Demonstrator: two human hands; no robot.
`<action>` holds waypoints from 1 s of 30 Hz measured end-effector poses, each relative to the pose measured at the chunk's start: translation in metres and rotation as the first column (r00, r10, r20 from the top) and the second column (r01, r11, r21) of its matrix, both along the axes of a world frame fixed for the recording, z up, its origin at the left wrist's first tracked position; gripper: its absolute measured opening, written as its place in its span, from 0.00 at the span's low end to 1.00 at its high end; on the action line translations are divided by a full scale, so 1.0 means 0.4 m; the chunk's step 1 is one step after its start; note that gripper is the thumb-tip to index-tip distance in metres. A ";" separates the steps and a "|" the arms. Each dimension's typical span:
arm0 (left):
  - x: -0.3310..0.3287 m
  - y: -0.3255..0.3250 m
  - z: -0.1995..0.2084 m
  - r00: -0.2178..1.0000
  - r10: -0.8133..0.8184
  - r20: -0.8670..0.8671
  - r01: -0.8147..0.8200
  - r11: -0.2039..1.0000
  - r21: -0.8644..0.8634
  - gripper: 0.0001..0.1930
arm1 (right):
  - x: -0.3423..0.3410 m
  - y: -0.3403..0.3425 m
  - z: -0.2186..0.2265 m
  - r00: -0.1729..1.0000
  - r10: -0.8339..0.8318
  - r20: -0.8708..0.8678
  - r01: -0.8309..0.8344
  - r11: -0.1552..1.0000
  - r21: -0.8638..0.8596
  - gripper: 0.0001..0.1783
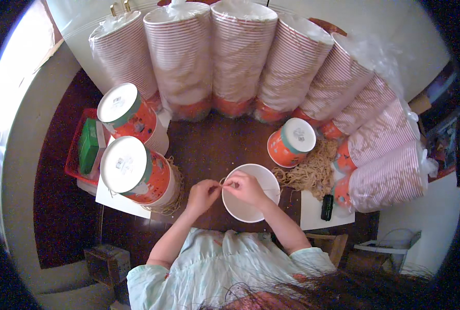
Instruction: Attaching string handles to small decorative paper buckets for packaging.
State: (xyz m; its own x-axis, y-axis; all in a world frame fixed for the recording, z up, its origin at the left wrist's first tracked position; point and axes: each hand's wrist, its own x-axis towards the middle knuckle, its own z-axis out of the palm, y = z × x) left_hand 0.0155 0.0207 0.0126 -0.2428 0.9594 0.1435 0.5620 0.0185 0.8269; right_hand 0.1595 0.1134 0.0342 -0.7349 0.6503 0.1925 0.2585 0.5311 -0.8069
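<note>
Left hand (204, 197) and right hand (246, 188) pinch thin cord (222, 180) by white bucket (244, 211) over dark table (214, 142); bright opening (21, 64) left.

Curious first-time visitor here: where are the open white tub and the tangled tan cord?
Open white tub (243, 209): head view, on its inside surface.
Tangled tan cord (316, 169): head view, middle of the heap.
</note>
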 end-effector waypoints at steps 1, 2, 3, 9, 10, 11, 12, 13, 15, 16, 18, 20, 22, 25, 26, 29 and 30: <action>-0.002 0.014 0.000 0.995 0.059 -0.076 -0.056 0.997 0.045 0.07 | -0.007 0.014 0.008 1.000 -0.002 0.005 0.002 1.000 -0.029 0.05; -0.004 0.026 0.002 0.994 0.084 -0.074 -0.078 0.994 0.074 0.06 | -0.013 0.029 0.008 1.000 -0.003 0.003 0.003 1.000 -0.025 0.05; -0.008 0.037 0.006 0.994 0.083 -0.076 -0.077 0.994 0.079 0.06 | -0.020 0.046 -0.001 1.000 0.014 -0.023 -0.014 0.999 -0.037 0.05; -0.040 0.120 -0.003 0.940 0.249 -0.234 -0.163 0.928 0.336 0.04 | -0.068 0.130 0.001 0.998 0.042 -0.041 -0.044 0.997 -0.058 0.06; -0.043 0.133 -0.008 0.958 0.233 -0.165 -0.170 0.930 0.325 0.04 | -0.073 0.138 -0.003 0.998 0.045 -0.046 -0.047 0.998 -0.046 0.06; -0.045 0.141 -0.013 0.972 0.215 -0.095 -0.176 0.934 0.313 0.05 | -0.077 0.146 -0.007 0.997 0.049 -0.051 -0.050 0.998 -0.034 0.06; -0.045 0.146 -0.019 0.972 0.216 -0.096 -0.176 0.931 0.319 0.05 | -0.077 0.152 -0.012 0.997 0.050 -0.053 -0.051 0.998 -0.028 0.06; -0.038 0.147 -0.016 0.978 0.204 -0.032 -0.188 0.943 0.273 0.05 | -0.077 0.154 -0.013 0.997 0.061 -0.052 -0.063 0.997 -0.038 0.05; -0.036 0.148 -0.022 0.981 0.193 0.032 -0.195 0.954 0.228 0.06 | -0.078 0.158 -0.017 0.996 0.071 -0.051 -0.073 0.996 -0.046 0.03; -0.038 0.144 -0.028 0.977 0.160 0.141 -0.184 0.966 0.180 0.07 | -0.080 0.156 -0.017 0.995 0.069 -0.067 -0.072 0.996 -0.048 0.03; -0.039 0.144 -0.040 0.959 0.131 0.250 -0.168 0.977 0.132 0.08 | -0.083 0.155 -0.018 0.994 0.066 -0.082 -0.071 0.996 -0.052 0.03; -0.032 0.149 -0.039 0.895 0.064 0.441 -0.144 0.978 0.151 0.08 | -0.083 0.157 -0.018 0.995 0.050 -0.083 -0.054 0.997 -0.050 0.03; -0.026 0.154 -0.043 0.896 0.066 0.439 -0.156 0.973 0.172 0.08 | -0.078 0.160 -0.019 0.996 0.046 -0.078 -0.052 0.995 -0.081 0.03; -0.020 0.156 -0.036 0.904 0.089 0.418 -0.182 0.965 0.187 0.07 | -0.076 0.164 -0.022 0.996 0.046 -0.070 -0.054 0.991 -0.122 0.05; -0.018 0.156 -0.033 0.910 0.109 0.401 -0.195 0.964 0.180 0.06 | -0.075 0.166 -0.023 0.997 0.048 -0.067 -0.057 0.990 -0.133 0.06; -0.027 0.148 -0.050 0.912 0.088 0.400 -0.137 0.986 0.095 0.09 | -0.071 0.165 -0.021 0.986 0.116 -0.116 -0.130 0.984 -0.124 0.03; -0.026 0.142 -0.055 0.913 0.086 0.399 -0.136 0.986 0.097 0.09 | -0.070 0.163 -0.020 0.987 0.115 -0.116 -0.129 0.984 -0.122 0.03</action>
